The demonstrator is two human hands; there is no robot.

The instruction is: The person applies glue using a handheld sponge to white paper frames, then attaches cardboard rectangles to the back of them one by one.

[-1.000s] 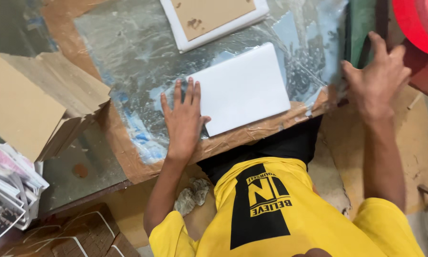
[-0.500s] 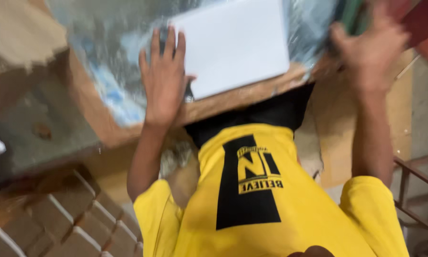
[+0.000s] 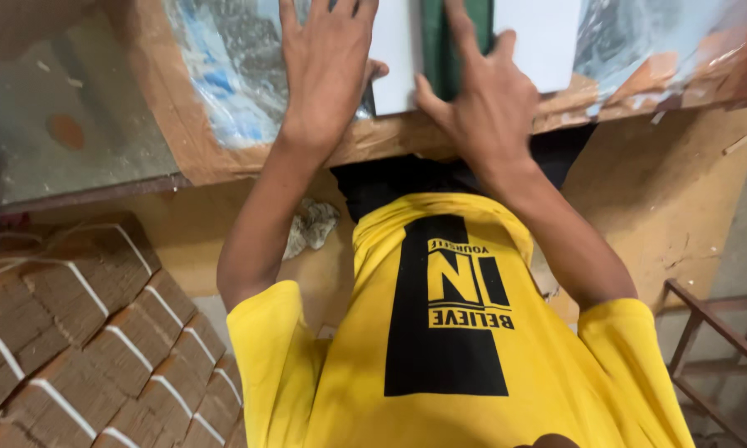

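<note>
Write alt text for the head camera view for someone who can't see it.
Both of a person's hands press on a white sheet at a worn wooden bench edge: the left hand lies flat, the right hand rests on a dark green strip. Strapped brown bundles sit lower left.

Plastic-covered wooden tabletop [image 3: 224,141], tied cardboard bundles [image 3: 100,332] lower left, metal frame [image 3: 705,332] right, brown floor [image 3: 672,216].

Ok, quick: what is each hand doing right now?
Left hand: open, flat, palm down on the white rectangular sheet.
Right hand: open, fingers spread, pressing the dark green strip lying on that sheet.
</note>
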